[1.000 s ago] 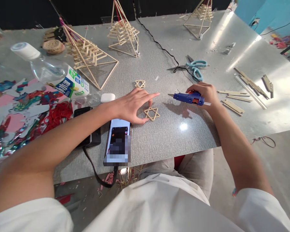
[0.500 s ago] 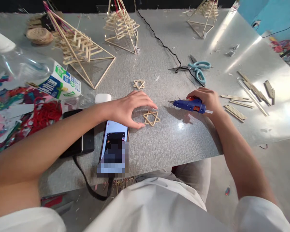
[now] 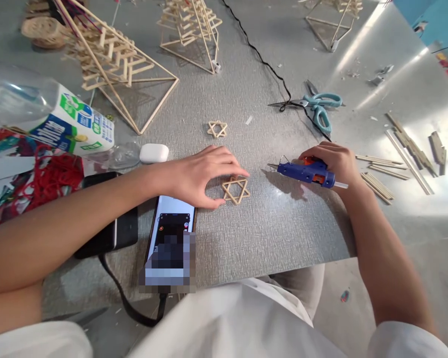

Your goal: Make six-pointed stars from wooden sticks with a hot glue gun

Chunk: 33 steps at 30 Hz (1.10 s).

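The left hand [image 3: 197,177] curves thumb and fingers part-open around one larger six-pointed wooden stick star [image 3: 236,191] lying on the grey textured table [image 3: 269,223]; one smaller six-pointed wooden star [image 3: 217,129] lies beyond it; the right hand's fingers [image 3: 326,155] are closed round one blue-and-orange glue gun [image 3: 306,173], nozzle towards the stars; two blue-handled scissors [image 3: 321,104] lie beyond.

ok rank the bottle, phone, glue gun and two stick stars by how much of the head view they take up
bottle
phone
glue gun
nearer star
farther star
Nearness may explain the stars' difference.
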Available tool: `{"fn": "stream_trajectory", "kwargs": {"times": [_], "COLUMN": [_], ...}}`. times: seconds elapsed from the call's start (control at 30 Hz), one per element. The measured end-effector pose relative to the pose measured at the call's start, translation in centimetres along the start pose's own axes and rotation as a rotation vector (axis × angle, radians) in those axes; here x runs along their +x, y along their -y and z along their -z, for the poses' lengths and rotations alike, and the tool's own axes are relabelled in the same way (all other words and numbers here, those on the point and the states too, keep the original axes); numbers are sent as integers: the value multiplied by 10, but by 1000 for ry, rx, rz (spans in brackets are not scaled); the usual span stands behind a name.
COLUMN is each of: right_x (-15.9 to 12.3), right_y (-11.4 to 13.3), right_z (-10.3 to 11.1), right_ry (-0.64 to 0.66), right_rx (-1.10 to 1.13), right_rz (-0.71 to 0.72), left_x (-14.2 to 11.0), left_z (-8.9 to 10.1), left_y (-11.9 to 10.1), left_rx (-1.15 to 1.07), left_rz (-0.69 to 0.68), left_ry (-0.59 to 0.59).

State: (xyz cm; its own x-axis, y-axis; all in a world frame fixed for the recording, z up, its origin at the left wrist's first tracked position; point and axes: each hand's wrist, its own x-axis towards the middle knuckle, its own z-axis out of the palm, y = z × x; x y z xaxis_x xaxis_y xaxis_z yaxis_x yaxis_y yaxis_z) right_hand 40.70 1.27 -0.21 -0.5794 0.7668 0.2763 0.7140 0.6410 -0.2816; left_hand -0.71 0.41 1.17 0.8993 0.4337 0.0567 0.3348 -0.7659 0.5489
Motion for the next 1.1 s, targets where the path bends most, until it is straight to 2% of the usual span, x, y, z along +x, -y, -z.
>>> {"fn": "stream_trajectory", "kwargs": {"times": [0.27,0.5,0.7,0.93,1.1], "right_x": [-1,0,0,1,1], "right_y": [-4,-7,-6,-8,-8], "right_z": [1,-4,-3,-5,-6], "right_ry": [63,42,39,38,33], "right_rx": [13,19,35,21,19], "right_rz": [-13,-32,-84,-77,-76], "left_x": [0,-1,-6,-9,-10], "left_z": [0,2,5,7,12], "left_y": [-5,-11,-16,-19,-21], "left_rx": [121,217,285,448,587], "left_rz": [21,48,123,55,55], "left_ry": [12,-19,-28,-179,-274]}}
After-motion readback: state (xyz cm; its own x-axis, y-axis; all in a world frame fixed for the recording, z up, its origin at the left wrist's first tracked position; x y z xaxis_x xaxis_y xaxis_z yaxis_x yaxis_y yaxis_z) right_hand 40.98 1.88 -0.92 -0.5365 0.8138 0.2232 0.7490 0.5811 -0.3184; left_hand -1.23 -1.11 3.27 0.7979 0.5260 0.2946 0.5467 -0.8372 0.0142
